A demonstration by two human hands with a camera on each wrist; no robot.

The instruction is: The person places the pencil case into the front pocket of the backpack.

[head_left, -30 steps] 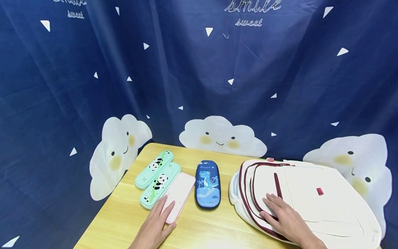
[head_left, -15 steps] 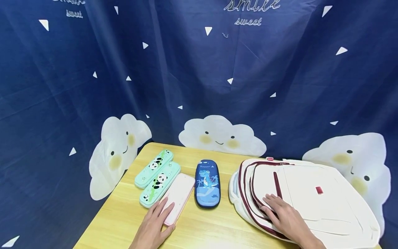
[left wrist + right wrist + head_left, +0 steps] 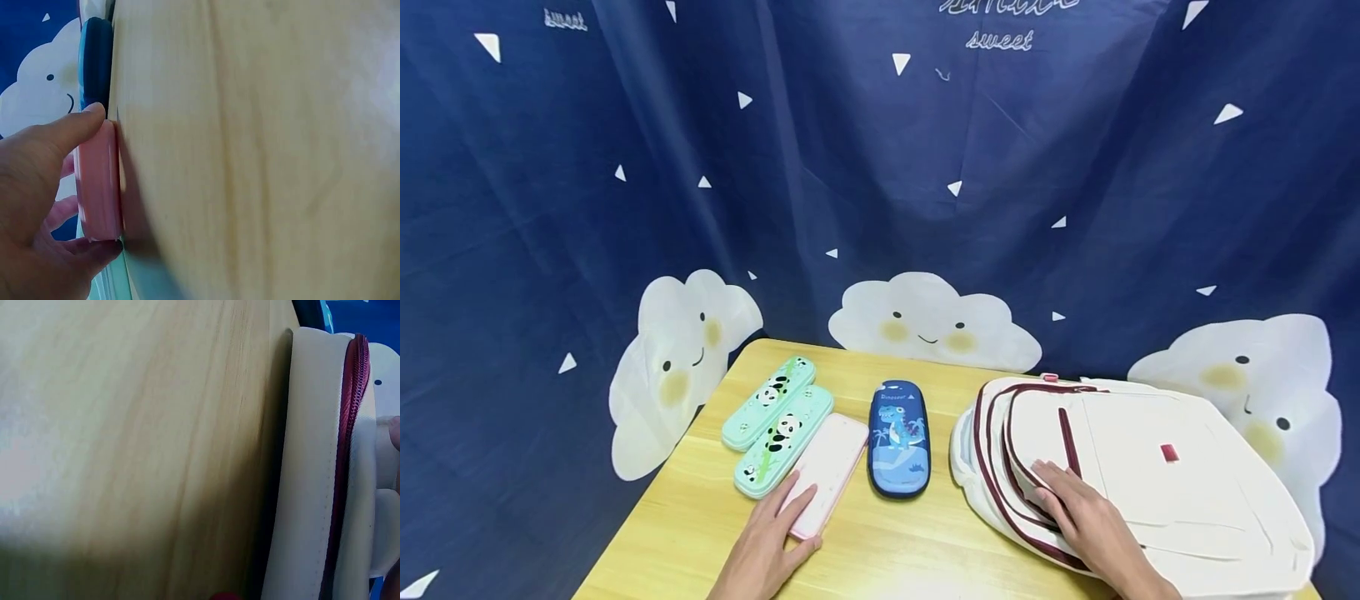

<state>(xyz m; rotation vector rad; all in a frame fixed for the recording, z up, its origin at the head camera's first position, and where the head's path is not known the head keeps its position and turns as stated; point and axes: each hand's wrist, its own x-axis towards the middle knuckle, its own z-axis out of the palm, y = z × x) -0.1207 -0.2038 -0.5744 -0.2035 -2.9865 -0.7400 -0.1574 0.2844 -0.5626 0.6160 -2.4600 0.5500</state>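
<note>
Pink pencil case [image 3: 823, 472] pinched by left hand [image 3: 769, 546]; right hand [image 3: 1086, 521] lies flat on white backpack [image 3: 1157, 475].

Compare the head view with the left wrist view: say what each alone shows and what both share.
Head only: the right hand resting on the white backpack, two green panda cases, and the dinosaur picture on the blue case.
Left wrist only: the pink case's side edge, with the thumb against it.
Both: the left hand holding the pink case on the wooden table.
</note>
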